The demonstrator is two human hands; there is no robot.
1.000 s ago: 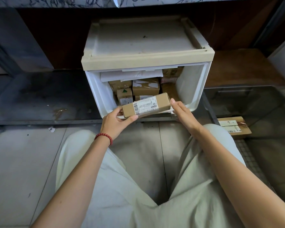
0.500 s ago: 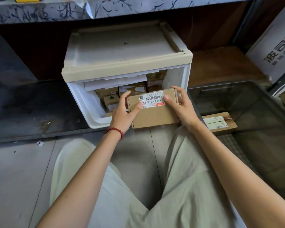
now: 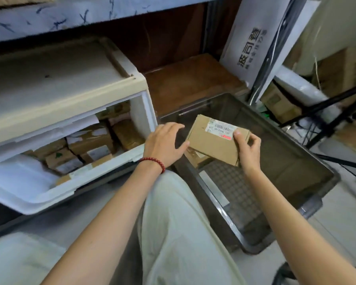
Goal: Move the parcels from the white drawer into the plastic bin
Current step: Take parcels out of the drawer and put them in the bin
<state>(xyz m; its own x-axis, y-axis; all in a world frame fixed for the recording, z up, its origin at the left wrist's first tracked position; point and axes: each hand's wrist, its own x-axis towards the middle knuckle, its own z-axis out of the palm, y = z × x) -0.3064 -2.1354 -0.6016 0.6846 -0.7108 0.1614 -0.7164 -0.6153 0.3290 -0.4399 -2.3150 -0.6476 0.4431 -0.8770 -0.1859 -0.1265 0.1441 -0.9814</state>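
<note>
One white drawer (image 3: 31,199) stands pulled open to the left of the grip, holding a blurred stack of brown parcels (image 3: 89,140); at least five can be counted. One dark plastic bin (image 3: 300,161) lies directly beneath and to the right of the grip. One white board (image 3: 248,48) with printed characters leans beyond the grip, and black rods (image 3: 327,108) cross farther right. One parcel (image 3: 212,141), a flat brown box with a barcode label, hangs tilted over the bin's near left corner, above the floor of the bin. The right hand (image 3: 248,150) pinches its right end, thumb on the label. The left hand (image 3: 164,141) is at its left edge with loose, spread fingers, only the thumb tip reaching the cardboard. A second parcel (image 3: 195,159) lies in the bin just under the grip, mostly covered. One red bead bracelet (image 3: 153,162) circles the left wrist.
</note>
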